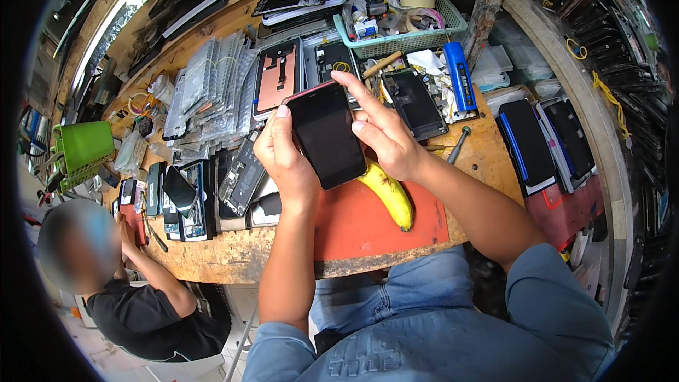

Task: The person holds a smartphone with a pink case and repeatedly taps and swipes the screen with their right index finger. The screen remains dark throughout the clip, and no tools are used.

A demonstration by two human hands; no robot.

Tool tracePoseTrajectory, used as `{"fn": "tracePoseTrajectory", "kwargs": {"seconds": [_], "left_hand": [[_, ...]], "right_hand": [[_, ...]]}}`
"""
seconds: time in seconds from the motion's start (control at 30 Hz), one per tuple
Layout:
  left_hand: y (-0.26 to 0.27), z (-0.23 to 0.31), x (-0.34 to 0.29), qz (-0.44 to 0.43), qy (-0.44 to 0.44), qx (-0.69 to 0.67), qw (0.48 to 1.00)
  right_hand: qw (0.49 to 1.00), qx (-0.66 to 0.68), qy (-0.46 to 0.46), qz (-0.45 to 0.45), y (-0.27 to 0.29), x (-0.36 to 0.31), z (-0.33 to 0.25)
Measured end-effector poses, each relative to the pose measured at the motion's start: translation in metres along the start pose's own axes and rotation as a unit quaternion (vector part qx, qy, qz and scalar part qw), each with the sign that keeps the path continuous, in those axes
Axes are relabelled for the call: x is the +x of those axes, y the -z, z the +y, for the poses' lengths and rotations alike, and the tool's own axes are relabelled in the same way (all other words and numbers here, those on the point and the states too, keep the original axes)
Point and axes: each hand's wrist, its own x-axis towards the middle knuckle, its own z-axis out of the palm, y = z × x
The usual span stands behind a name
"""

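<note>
A black smartphone (pixel 328 136) with a dark screen is held up over the bench, tilted, between my two hands. My left hand (pixel 284 157) is closed round its left edge, with the thumb near the upper left corner. On the other side, my right hand (pixel 385 131) grips the right edge, the index finger reaching up to the top corner and the thumb along the side. Beneath the phone lies a yellow banana (pixel 390 198), partly hidden by it, on a red mat (pixel 353 230).
Phone parts and bubble-wrapped packs (pixel 212 85) crowd the left. Behind stands a green basket (pixel 453 22) of small items; a blue tool (pixel 460 76) and a screwdriver (pixel 460 144) lie right. A co-worker (pixel 155 311) sits at the lower left, hands on a red phone.
</note>
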Motion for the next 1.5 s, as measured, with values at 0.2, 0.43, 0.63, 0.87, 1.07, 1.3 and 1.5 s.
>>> {"fn": "tracePoseTrajectory", "kwargs": {"seconds": [0.2, 0.43, 0.63, 0.87, 1.07, 1.3, 1.5], "left_hand": [[-0.003, -0.001, 0.000, -0.001, 0.006, -0.010, 1.000], [-0.001, 0.003, -0.001, 0.001, 0.001, 0.000, 1.000], [-0.007, 0.004, -0.003, -0.003, -0.001, 0.007, 1.000], [-0.004, 0.002, -0.001, 0.012, -0.003, 0.014, 1.000], [-0.003, 0.002, -0.001, 0.005, 0.009, 0.018, 1.000], [-0.003, -0.001, 0.001, 0.009, -0.012, 0.029, 0.999], [-0.002, 0.001, -0.001, 0.007, 0.011, 0.010, 1.000]], "right_hand": [[1.000, -0.012, -0.014, 0.003, 0.003, -0.003, -0.002], [1.000, -0.011, -0.027, -0.008, 0.002, -0.002, -0.006], [0.999, -0.019, -0.027, -0.003, 0.004, -0.004, -0.006], [1.000, -0.018, -0.023, -0.001, 0.002, -0.002, -0.006], [0.999, -0.033, -0.024, -0.005, 0.004, -0.003, -0.008], [0.999, -0.026, -0.030, -0.002, 0.003, -0.003, -0.009], [1.000, -0.006, -0.008, -0.004, 0.002, -0.003, 0.003]]}}
